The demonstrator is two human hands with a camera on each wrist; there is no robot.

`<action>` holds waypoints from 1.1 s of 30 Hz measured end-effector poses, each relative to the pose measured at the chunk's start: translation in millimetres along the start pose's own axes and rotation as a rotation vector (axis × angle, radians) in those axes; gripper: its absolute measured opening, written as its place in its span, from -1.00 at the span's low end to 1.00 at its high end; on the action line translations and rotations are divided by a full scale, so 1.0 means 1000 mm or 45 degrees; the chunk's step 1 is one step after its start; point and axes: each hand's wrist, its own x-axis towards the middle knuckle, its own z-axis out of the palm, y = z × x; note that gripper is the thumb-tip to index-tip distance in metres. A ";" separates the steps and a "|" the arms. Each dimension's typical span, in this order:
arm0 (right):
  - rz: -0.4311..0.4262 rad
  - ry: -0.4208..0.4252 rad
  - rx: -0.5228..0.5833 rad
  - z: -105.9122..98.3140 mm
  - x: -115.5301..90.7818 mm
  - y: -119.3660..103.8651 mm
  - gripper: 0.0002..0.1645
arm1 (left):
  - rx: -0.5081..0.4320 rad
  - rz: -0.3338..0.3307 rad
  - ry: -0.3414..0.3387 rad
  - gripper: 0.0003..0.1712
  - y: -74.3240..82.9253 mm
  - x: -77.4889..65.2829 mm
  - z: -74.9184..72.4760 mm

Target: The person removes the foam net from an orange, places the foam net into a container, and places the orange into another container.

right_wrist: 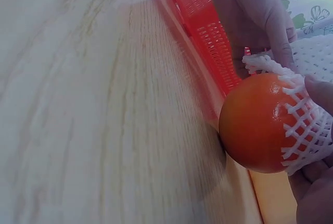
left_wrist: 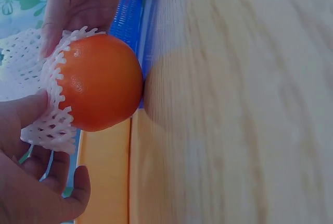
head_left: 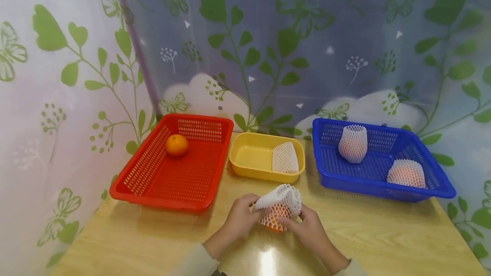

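An orange point(left_wrist: 104, 86) is partly covered by a white foam net sleeve point(head_left: 276, 197), close over the table. In both wrist views its lower part is bare, while the sleeve wraps the upper part and extends past it. On one side my left hand point(head_left: 241, 214) pinches the sleeve near its edge, thumb in front and fingers behind. Across from it, my right hand point(head_left: 310, 225) grips the sleeve's other side, its thumb against the netting over the fruit.
At the left, a red basket point(head_left: 153, 199) holds one bare orange point(head_left: 177, 145). A yellow tub point(head_left: 245, 173) in the middle contains a flattened foam net point(head_left: 285, 158). In the blue basket point(head_left: 345, 185) at right are two net-covered fruits. A patterned curtain point(head_left: 261, 33) hangs behind the table point(head_left: 368, 233).
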 end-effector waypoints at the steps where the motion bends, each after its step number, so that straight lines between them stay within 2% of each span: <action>1: 0.003 -0.001 0.005 0.000 0.001 0.000 -0.55 | -0.001 -0.007 -0.007 -0.82 0.000 0.001 0.000; 5: 0.028 0.008 0.006 -0.001 0.001 -0.003 -0.58 | -0.026 -0.064 -0.059 -0.73 0.001 0.001 -0.001; 8: 0.008 0.016 0.002 -0.001 0.001 -0.004 -0.63 | -0.055 -0.078 -0.095 -0.61 0.000 0.000 0.000; 13: -0.020 0.039 0.006 0.000 0.001 -0.003 -0.66 | -0.045 -0.047 -0.180 -0.34 0.000 -0.001 0.000; 16: -0.012 0.069 0.018 0.001 0.002 -0.003 -0.68 | -0.016 -0.023 -0.220 -0.27 -0.001 -0.002 0.000; 25: -0.086 0.240 -0.029 0.002 0.005 -0.008 -0.70 | 0.020 0.030 -0.238 -0.35 0.000 0.000 0.002; 33: -0.037 0.181 0.026 0.002 0.004 -0.006 -0.54 | 0.011 0.011 -0.218 -0.41 -0.002 0.000 0.000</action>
